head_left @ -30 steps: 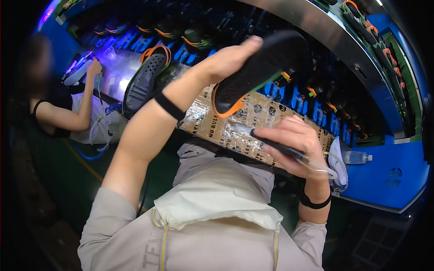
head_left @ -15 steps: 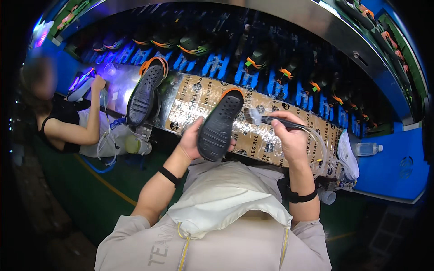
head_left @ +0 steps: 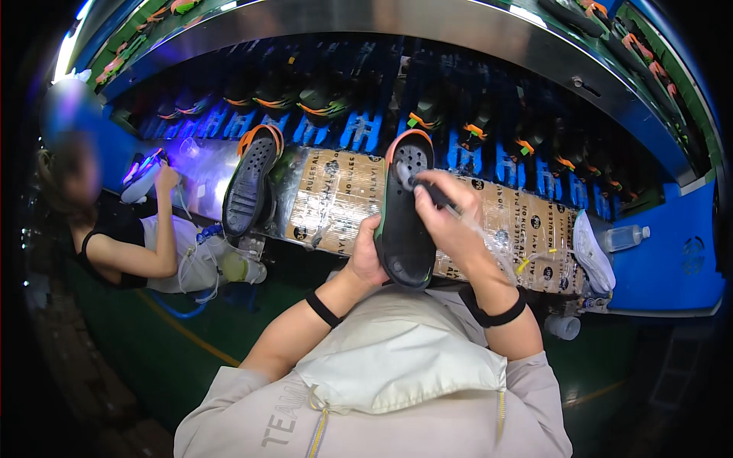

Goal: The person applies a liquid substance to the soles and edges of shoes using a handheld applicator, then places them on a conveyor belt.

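My left hand [head_left: 368,256] grips a black shoe sole [head_left: 406,248] with an orange rim by its left side. The sole is held toe away from me, over the near edge of the bench, with its hollow, holed face up. In my right hand [head_left: 456,206] is a black-handled brush [head_left: 435,192] with a clear tube trailing from it. The brush head meets the forefoot of the sole, partly hidden by my fingers. A second black sole [head_left: 246,191] with an orange toe rests to the left.
The bench top [head_left: 336,202] is covered in printed brown cardboard under film. Behind it runs a row of blue holders [head_left: 360,131] with dark shoes above. A white shoe [head_left: 593,252] and a clear bottle [head_left: 622,238] lie at right. A co-worker [head_left: 126,237] works at left.
My right hand has brought the brush leftward onto the sole's forefoot. The sole in my left hand has shifted right and turned more upright in view.
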Action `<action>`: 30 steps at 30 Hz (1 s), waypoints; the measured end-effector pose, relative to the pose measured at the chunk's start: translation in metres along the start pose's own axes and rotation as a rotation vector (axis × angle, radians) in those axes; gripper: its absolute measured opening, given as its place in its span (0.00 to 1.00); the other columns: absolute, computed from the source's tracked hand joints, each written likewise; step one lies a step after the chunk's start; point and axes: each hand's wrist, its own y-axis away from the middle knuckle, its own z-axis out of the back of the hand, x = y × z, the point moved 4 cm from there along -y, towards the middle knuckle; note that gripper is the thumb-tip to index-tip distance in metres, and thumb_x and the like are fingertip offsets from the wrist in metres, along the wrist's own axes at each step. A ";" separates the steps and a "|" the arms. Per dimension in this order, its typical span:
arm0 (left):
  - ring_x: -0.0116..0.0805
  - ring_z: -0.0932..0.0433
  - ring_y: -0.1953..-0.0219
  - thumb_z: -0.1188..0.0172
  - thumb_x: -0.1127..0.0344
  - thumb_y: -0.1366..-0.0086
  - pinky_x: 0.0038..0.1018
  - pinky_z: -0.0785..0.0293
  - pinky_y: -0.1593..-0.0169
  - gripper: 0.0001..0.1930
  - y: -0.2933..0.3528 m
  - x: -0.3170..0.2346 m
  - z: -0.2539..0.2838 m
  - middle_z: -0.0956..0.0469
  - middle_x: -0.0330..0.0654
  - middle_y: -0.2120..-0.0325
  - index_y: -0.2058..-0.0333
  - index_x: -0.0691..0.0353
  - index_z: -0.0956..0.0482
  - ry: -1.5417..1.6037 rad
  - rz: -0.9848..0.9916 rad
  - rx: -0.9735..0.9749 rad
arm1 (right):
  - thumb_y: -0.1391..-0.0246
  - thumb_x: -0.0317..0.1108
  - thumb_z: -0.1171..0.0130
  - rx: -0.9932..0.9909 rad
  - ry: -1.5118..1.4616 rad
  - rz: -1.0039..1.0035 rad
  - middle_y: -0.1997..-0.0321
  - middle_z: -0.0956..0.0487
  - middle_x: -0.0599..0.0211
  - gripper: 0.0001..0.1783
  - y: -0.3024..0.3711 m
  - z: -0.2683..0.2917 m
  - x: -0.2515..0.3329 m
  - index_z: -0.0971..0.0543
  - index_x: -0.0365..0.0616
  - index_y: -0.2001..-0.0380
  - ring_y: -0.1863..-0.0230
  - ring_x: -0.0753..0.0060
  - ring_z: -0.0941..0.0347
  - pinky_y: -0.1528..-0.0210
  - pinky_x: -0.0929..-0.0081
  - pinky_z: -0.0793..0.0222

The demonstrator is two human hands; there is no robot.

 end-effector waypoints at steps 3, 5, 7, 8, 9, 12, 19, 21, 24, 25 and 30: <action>0.46 0.17 0.41 0.68 0.40 0.19 0.47 0.22 0.33 0.36 -0.007 -0.008 -0.003 0.18 0.52 0.41 0.32 0.61 0.27 -0.070 -0.098 -0.032 | 0.44 0.29 0.32 0.271 0.052 0.094 0.63 0.13 0.47 0.09 0.019 0.003 0.032 0.13 0.38 0.61 0.62 0.42 0.15 0.56 0.55 0.20; 0.47 0.18 0.40 0.75 0.37 0.19 0.48 0.23 0.32 0.39 -0.010 -0.012 -0.011 0.18 0.51 0.41 0.32 0.60 0.27 -0.063 -0.114 0.099 | 0.44 0.29 0.32 0.598 0.165 0.071 0.63 0.12 0.48 0.09 0.029 0.013 0.045 0.13 0.39 0.61 0.61 0.43 0.15 0.56 0.56 0.19; 0.49 0.19 0.38 0.77 0.36 0.19 0.49 0.25 0.30 0.40 -0.009 -0.013 -0.017 0.19 0.52 0.40 0.31 0.60 0.29 -0.076 -0.061 0.147 | 0.44 0.29 0.31 0.687 0.127 0.016 0.63 0.12 0.49 0.09 0.026 0.026 0.052 0.12 0.39 0.60 0.61 0.44 0.14 0.56 0.57 0.19; 0.49 0.19 0.38 0.77 0.35 0.19 0.49 0.24 0.30 0.41 -0.008 -0.015 -0.020 0.19 0.52 0.39 0.30 0.60 0.29 -0.033 -0.072 0.146 | 0.44 0.29 0.31 0.708 0.098 0.014 0.63 0.12 0.49 0.09 0.024 0.028 0.055 0.12 0.40 0.59 0.61 0.44 0.14 0.56 0.57 0.19; 0.50 0.19 0.37 0.77 0.35 0.19 0.49 0.24 0.30 0.41 -0.006 -0.015 -0.024 0.20 0.53 0.39 0.29 0.60 0.30 0.000 -0.086 0.160 | 0.44 0.29 0.31 0.564 0.084 0.046 0.62 0.12 0.50 0.10 0.016 0.033 0.057 0.12 0.39 0.59 0.61 0.45 0.14 0.56 0.58 0.19; 0.52 0.18 0.39 0.76 0.31 0.21 0.50 0.21 0.33 0.44 -0.001 -0.010 -0.036 0.21 0.53 0.37 0.26 0.59 0.34 0.021 -0.072 0.137 | 0.45 0.27 0.29 0.123 0.011 0.138 0.62 0.13 0.51 0.11 -0.009 0.039 0.056 0.12 0.36 0.58 0.62 0.47 0.15 0.58 0.60 0.20; 0.52 0.20 0.35 0.69 0.25 0.25 0.51 0.20 0.33 0.46 0.011 -0.004 -0.049 0.24 0.53 0.33 0.24 0.53 0.37 0.008 -0.059 0.150 | 0.46 0.24 0.27 -0.064 0.222 0.568 0.67 0.19 0.57 0.16 -0.021 0.011 0.054 0.14 0.37 0.53 0.66 0.52 0.23 0.62 0.60 0.25; 0.51 0.20 0.35 0.70 0.23 0.26 0.51 0.20 0.33 0.47 0.010 -0.011 -0.045 0.25 0.53 0.33 0.24 0.52 0.37 -0.059 -0.088 0.113 | 0.46 0.24 0.28 0.093 0.039 0.536 0.67 0.18 0.57 0.15 -0.021 0.007 0.049 0.13 0.39 0.54 0.66 0.53 0.22 0.62 0.61 0.25; 0.52 0.21 0.33 0.70 0.21 0.28 0.51 0.20 0.32 0.49 0.008 -0.016 -0.053 0.26 0.53 0.31 0.23 0.52 0.38 -0.099 -0.061 0.328 | 0.45 0.24 0.28 0.082 -0.352 0.301 0.67 0.16 0.58 0.14 -0.025 0.015 0.038 0.13 0.40 0.55 0.66 0.55 0.22 0.62 0.63 0.25; 0.52 0.22 0.33 0.70 0.21 0.28 0.50 0.20 0.32 0.49 0.009 -0.017 -0.057 0.27 0.53 0.31 0.23 0.51 0.38 -0.039 -0.047 0.428 | 0.45 0.25 0.29 -0.024 -0.309 0.221 0.66 0.15 0.59 0.12 -0.026 0.018 0.034 0.12 0.40 0.56 0.66 0.56 0.21 0.61 0.63 0.27; 0.47 0.23 0.32 0.72 0.25 0.24 0.48 0.23 0.29 0.46 0.006 -0.014 -0.055 0.26 0.53 0.32 0.24 0.54 0.37 -0.064 -0.117 0.192 | 0.46 0.29 0.27 0.138 0.223 0.544 0.66 0.14 0.62 0.13 -0.020 0.016 0.047 0.12 0.41 0.56 0.61 0.59 0.20 0.55 0.62 0.30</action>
